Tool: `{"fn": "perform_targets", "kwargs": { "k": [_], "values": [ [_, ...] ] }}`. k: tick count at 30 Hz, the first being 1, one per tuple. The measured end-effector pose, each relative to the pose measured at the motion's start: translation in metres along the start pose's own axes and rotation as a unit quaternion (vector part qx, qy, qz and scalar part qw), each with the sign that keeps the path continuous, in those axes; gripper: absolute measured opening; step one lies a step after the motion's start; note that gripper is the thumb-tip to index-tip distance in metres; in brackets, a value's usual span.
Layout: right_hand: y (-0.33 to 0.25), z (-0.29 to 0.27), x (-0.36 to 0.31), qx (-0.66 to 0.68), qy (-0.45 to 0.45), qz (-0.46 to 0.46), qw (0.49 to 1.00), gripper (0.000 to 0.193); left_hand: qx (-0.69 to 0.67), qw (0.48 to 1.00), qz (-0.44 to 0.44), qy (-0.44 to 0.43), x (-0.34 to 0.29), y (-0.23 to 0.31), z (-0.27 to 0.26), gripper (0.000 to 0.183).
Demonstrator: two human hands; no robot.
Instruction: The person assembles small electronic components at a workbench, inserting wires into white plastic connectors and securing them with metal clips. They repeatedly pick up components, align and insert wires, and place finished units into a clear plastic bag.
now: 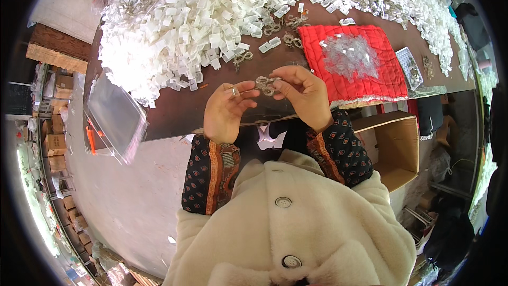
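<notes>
Just past the table's near edge, my right hand (302, 94) pinches a small looped bundle of brown twine (265, 85) between thumb and fingers. My left hand (226, 114) is beside it, palm partly up and fingers spread apart. Its fingertips come close to the bundle's left end; whether they touch it I cannot tell. A small shiny spot shows at a left finger, perhaps a ring. Similar twine bundles (243, 58) lie farther in, near a white plastic box (270, 45).
A huge heap of small white plastic boxes (185, 26) covers the far table (177, 114). On the right, a red quilted cloth (389, 77) carries clear plastic pieces (352, 55). Clear plastic bags (116, 108) hang over the left edge. An open cardboard box (397, 151) stands below right.
</notes>
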State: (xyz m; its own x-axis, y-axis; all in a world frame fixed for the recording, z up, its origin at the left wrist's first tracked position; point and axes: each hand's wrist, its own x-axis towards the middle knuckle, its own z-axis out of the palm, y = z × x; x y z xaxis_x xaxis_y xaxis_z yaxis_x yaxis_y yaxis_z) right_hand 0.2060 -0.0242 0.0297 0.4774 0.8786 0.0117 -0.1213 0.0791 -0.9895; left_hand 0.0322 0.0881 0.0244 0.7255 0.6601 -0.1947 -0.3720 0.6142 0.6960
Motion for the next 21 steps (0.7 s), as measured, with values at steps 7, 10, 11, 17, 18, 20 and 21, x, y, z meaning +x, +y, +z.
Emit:
{"fn": "perform_targets", "kwargs": {
  "k": [7,10,11,17,18,20,21],
  "values": [
    [-0.012,0.009,-0.005,-0.156,-0.011,-0.059,0.986,0.023,0.071,0.996,0.046,0.005,-0.006,-0.003,0.001,0.017],
    [-0.014,0.016,-0.010,-0.188,-0.059,-0.111,0.974,0.026,0.087,0.993,0.074,0.019,-0.007,-0.003,0.008,0.024],
    [-0.014,0.017,-0.010,-0.161,-0.050,-0.093,0.981,0.028,0.061,0.995,0.079,0.018,-0.007,-0.002,0.011,0.026],
    [-0.015,0.020,-0.004,-0.024,-0.071,-0.040,0.996,0.037,0.121,0.991,0.025,0.053,-0.005,-0.001,0.021,0.022],
    [-0.016,0.020,-0.004,-0.032,-0.078,-0.044,0.995,0.038,0.122,0.991,0.032,0.037,-0.004,-0.002,0.020,0.021],
    [-0.018,0.021,-0.005,-0.058,-0.082,-0.051,0.994,0.039,0.119,0.992,0.031,0.022,-0.003,-0.003,0.015,0.019],
    [-0.019,0.020,-0.005,-0.075,-0.080,-0.056,0.992,0.039,0.118,0.993,0.022,0.022,-0.003,-0.003,0.012,0.018]
  ]
}}
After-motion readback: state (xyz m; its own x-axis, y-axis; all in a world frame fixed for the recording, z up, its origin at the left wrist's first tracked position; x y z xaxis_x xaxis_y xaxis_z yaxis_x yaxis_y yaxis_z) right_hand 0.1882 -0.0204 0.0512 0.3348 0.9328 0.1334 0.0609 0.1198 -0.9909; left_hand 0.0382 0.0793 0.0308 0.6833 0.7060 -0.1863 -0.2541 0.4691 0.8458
